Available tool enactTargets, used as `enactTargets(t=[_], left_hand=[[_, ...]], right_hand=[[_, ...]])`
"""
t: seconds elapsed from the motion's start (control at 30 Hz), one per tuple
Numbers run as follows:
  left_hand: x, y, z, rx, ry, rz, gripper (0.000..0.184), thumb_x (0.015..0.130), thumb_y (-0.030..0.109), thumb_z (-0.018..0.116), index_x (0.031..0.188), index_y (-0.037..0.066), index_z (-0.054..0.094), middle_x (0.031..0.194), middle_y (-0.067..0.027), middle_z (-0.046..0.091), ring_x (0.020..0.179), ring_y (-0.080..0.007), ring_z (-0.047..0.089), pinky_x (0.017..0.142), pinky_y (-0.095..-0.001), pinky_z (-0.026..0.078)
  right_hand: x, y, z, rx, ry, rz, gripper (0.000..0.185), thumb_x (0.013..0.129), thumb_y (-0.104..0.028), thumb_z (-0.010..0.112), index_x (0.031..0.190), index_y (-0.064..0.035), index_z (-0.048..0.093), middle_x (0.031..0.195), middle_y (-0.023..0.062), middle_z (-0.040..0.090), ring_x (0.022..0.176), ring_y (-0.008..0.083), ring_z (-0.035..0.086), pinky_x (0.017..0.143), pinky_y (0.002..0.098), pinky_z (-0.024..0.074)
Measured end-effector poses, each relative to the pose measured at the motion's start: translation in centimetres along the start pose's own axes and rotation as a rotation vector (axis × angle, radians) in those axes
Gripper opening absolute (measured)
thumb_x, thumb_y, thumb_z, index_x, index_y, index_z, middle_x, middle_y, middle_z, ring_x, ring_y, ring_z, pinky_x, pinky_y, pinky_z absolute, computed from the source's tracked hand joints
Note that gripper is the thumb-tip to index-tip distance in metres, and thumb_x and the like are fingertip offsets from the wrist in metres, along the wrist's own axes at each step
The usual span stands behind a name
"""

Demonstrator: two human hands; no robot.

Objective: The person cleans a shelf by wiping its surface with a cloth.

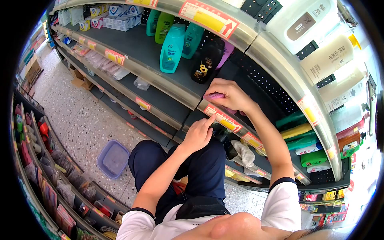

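My right hand (229, 95) is closed around a bunched pink-purple cloth (216, 96) and presses it to the front of the dark shelf. Most of the cloth is hidden under my fingers. Below it, my left hand (199, 134) is open, its index finger stretched out to the red-and-yellow price label (222, 119) on the shelf edge. Just behind my right hand stands a black bottle (207, 62) with a yellow flower print. A turquoise shampoo bottle (173, 49) stands upright to its left, with more turquoise, green and purple bottles behind.
A purple plastic basin (113, 159) sits on the speckled floor at my left. Green and yellow bottles (298, 130) are on the same shelf to the right. A greyish-white cloth (243, 153) hangs on a lower shelf. Large white bottles (329, 60) stand on the shelf above.
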State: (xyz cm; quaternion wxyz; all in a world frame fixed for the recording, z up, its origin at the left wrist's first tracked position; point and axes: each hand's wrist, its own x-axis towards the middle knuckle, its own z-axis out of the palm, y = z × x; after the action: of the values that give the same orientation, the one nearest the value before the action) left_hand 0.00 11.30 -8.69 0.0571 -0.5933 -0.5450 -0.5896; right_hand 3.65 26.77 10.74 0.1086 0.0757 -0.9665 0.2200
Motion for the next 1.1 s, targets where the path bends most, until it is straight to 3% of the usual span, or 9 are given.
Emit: enactTargets(t=[0.17, 0.4, 0.7, 0.77, 0.9, 0.93, 1.03, 1.1], left_hand=[[0.0, 0.0, 0.2, -0.036, 0.02, 0.0, 0.081, 0.08, -0.002, 0.068, 0.152, 0.008, 0.032, 0.096, -0.0156, 0.058, 0.078, -0.0345, 0.059, 0.073, -0.0441, 0.05], [0.2, 0.2, 0.1, -0.03, 0.023, -0.004, 0.079, 0.081, -0.002, 0.068, 0.151, 0.006, 0.032, 0.089, -0.0136, 0.058, 0.077, -0.0327, 0.06, 0.072, -0.0426, 0.05], [0.3, 0.2, -0.1, -0.024, 0.023, 0.001, 0.081, 0.08, -0.003, 0.068, 0.151, 0.008, 0.032, 0.087, -0.0116, 0.058, 0.075, -0.0304, 0.06, 0.071, -0.0412, 0.05], [0.4, 0.3, -0.1, -0.025, 0.026, 0.005, 0.081, 0.08, -0.003, 0.068, 0.152, 0.008, 0.032, 0.087, -0.0114, 0.058, 0.075, -0.0301, 0.061, 0.071, -0.0408, 0.05], [0.4, 0.3, -0.1, -0.023, 0.028, 0.009, 0.082, 0.081, -0.003, 0.068, 0.153, 0.008, 0.03, 0.088, -0.0114, 0.058, 0.075, -0.0295, 0.061, 0.07, -0.0408, 0.05], [0.3, 0.3, 0.0, -0.029, 0.029, 0.006, 0.082, 0.081, -0.003, 0.068, 0.153, 0.008, 0.03, 0.088, -0.0115, 0.058, 0.075, -0.0295, 0.061, 0.07, -0.0408, 0.05], [0.3, 0.4, 0.0, -0.033, 0.027, 0.002, 0.083, 0.081, -0.003, 0.068, 0.154, 0.008, 0.028, 0.088, -0.0117, 0.058, 0.075, -0.0297, 0.061, 0.07, -0.0411, 0.05], [0.3, 0.5, -0.1, -0.027, 0.02, -0.001, 0.083, 0.082, -0.002, 0.067, 0.154, 0.007, 0.028, 0.089, -0.0119, 0.058, 0.075, -0.0301, 0.061, 0.07, -0.0412, 0.05]], right_hand=[[0.1, 0.2, 0.5, 0.006, 0.02, 0.0, 0.023, 0.079, -0.005, 0.077, 0.101, -0.0023, 0.071, 0.093, 0.0104, 0.065, 0.085, 0.0279, 0.065, 0.076, 0.0359, 0.0521], [1.0, 0.0, 1.0, -0.04, 0.046, -0.033, 0.022, 0.081, -0.005, 0.075, 0.102, -0.0025, 0.069, 0.094, 0.0116, 0.063, 0.086, 0.0314, 0.064, 0.076, 0.0378, 0.0519], [-0.5, -1.2, 0.4, -0.381, 0.294, 0.027, 0.019, 0.086, -0.007, 0.07, 0.104, -0.0023, 0.068, 0.095, 0.0137, 0.062, 0.092, 0.0335, 0.066, 0.079, 0.0403, 0.0547], [-1.8, -1.6, -1.2, -0.309, 0.352, 0.151, 0.02, 0.087, -0.009, 0.071, 0.105, -0.0029, 0.069, 0.099, 0.0135, 0.064, 0.092, 0.0333, 0.067, 0.079, 0.0397, 0.0552], [-5.5, -1.6, -4.9, -0.528, 0.436, 0.233, 0.024, 0.085, -0.006, 0.071, 0.109, -0.0031, 0.069, 0.104, 0.0147, 0.066, 0.093, 0.036, 0.067, 0.081, 0.0401, 0.0544], [-6.3, -1.8, -5.4, -0.53, 0.425, 0.371, 0.025, 0.084, -0.005, 0.071, 0.109, -0.0025, 0.07, 0.105, 0.0152, 0.067, 0.094, 0.0366, 0.066, 0.083, 0.0405, 0.054], [-8.2, -1.6, -6.0, -0.546, 0.41, 0.415, 0.024, 0.084, -0.006, 0.071, 0.107, -0.0016, 0.07, 0.104, 0.0153, 0.067, 0.094, 0.036, 0.066, 0.086, 0.0383, 0.053], [-8.8, -1.3, -5.3, -0.433, 0.392, 0.378, 0.023, 0.087, -0.008, 0.07, 0.109, -0.0008, 0.069, 0.103, 0.013, 0.067, 0.094, 0.03, 0.067, 0.086, 0.0353, 0.0526]])
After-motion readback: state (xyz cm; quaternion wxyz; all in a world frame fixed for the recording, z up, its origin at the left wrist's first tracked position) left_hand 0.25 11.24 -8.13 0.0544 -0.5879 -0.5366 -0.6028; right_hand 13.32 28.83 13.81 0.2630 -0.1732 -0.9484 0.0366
